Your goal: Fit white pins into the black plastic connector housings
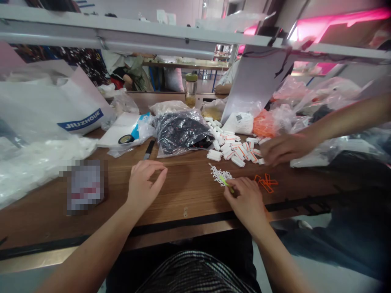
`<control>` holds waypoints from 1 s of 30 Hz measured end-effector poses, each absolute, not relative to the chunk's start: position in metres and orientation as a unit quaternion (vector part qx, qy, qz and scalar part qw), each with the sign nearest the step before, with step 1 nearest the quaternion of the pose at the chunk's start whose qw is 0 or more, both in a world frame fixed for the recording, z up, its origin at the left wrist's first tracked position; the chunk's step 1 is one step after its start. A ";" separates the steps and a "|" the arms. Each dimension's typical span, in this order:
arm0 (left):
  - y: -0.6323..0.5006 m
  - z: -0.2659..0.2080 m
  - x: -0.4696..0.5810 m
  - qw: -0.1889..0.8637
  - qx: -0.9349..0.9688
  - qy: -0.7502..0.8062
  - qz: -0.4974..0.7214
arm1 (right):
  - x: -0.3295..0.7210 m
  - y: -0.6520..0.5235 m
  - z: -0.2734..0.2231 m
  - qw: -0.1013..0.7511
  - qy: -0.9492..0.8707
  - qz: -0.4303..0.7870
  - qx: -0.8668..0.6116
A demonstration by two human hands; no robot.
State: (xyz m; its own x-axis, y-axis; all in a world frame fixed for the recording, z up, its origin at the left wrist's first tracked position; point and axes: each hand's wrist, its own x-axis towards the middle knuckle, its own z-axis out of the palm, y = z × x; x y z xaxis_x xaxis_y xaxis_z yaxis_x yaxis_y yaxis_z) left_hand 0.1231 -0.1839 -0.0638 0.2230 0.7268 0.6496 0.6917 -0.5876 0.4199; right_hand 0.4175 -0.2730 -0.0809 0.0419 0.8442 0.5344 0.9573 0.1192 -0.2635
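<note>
Right hand (247,200) rests on the wooden table (183,191), fingers pinched on a small yellow-green tool (226,183); its tip touches the near edge of a little heap of tiny white bits (218,174). The bits are too small to count.

Left hand (143,184) sits on the table well left of that, fingers curled loosely, thumb and forefinger close together. Can't tell if anything is between them.

Just right of the right hand: a small cluster of orange clips (266,182), roughly four or five, overlapping, so an exact count is not possible.

Behind the heap: a spread of white rectangular pieces with orange stripes (235,148), two dozen or more, loose on the table.

One co-worker's hand (282,148) reaches in from the right, palm down, touching the right edge of that spread. Grip is not readable.

Further back:
- 1 clear bag of dark parts (181,131), centre
- 1 clear bag of orange parts (265,124), right of centre
- 1 white packet with a printed label (240,122), between those two bags
- 1 roll of black tape (126,139) on a white bag
- 1 dark flat blade-like tool (149,149), just right of the tape
- 1 jar with a green lid (191,87), at the back edge
- 1 white carrier bag with blue lettering (61,106), far left
</note>
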 end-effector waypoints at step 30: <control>-0.189 -0.065 0.129 0.084 0.800 0.421 0.420 | 0.368 -0.285 -0.103 0.293 -0.733 -0.005 -0.614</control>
